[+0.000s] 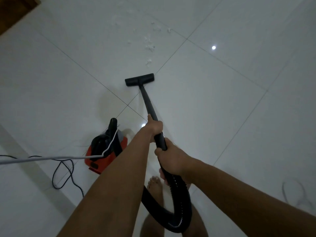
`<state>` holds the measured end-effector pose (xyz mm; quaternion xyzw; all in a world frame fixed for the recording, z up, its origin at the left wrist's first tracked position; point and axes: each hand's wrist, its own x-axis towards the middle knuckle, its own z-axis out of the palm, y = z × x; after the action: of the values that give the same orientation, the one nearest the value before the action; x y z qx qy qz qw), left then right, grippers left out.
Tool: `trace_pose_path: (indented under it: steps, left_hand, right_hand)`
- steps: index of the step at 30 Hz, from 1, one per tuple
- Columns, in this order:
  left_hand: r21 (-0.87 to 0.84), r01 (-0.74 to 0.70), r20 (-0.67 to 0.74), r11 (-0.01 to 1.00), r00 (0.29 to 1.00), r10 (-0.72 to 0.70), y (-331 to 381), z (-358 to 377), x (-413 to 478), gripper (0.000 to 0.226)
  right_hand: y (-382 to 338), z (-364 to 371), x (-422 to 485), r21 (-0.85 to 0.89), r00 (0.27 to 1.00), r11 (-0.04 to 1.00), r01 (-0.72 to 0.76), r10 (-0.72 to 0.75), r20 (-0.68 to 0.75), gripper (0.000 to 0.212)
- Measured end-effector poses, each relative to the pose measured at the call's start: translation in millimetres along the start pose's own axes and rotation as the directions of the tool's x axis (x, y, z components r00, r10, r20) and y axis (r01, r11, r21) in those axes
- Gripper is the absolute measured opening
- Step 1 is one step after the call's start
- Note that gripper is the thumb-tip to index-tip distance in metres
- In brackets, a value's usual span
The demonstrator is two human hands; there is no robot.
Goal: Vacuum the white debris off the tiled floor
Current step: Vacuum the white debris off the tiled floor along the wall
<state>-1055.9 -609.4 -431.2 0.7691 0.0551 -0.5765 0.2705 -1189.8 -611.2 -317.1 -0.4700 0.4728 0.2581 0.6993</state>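
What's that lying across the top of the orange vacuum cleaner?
A pale cable drapes over the orange vacuum cleaner, leading off left. The left forearm covers its right side, so where the hose joins is hidden.

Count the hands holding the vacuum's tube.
2. The left hand grips the tube farther along, toward the floor head. The right hand grips its near end, where the hose joins. Neither is hidden.
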Motion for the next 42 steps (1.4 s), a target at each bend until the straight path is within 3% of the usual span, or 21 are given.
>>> trace_pose_path:
  steps: [11, 27, 34, 42]
  left_hand:
    - [0.087, -0.019, 0.104, 0.996, 0.994, 0.010, -31, -7, -18, 0.078]
    - [0.129, -0.107, 0.065, 0.986, 0.993, 0.100, -41, 4, 37, 0.075]
    - [0.095, -0.125, 0.070, 0.988, 0.990, 0.119, -9, 11, 52, 0.074]
    - [0.098, -0.127, 0.050, 0.987, 0.991, 0.122, 24, 11, 66, 0.074]
  right_hand:
    - [23, 45, -22, -0.016, 0.991, 0.998, 0.066, -0.068, -0.119, 0.036]
    - [40, 40, 27, -0.149, 0.972, 0.983, 0.111, -0.139, -0.191, 0.049]
    - [28, 14, 53, -0.061, 0.984, 0.995, 0.084, -0.092, -0.152, 0.059]
    - [5, -8, 70, 0.051, 0.995, 0.998, 0.046, -0.041, -0.091, 0.057]
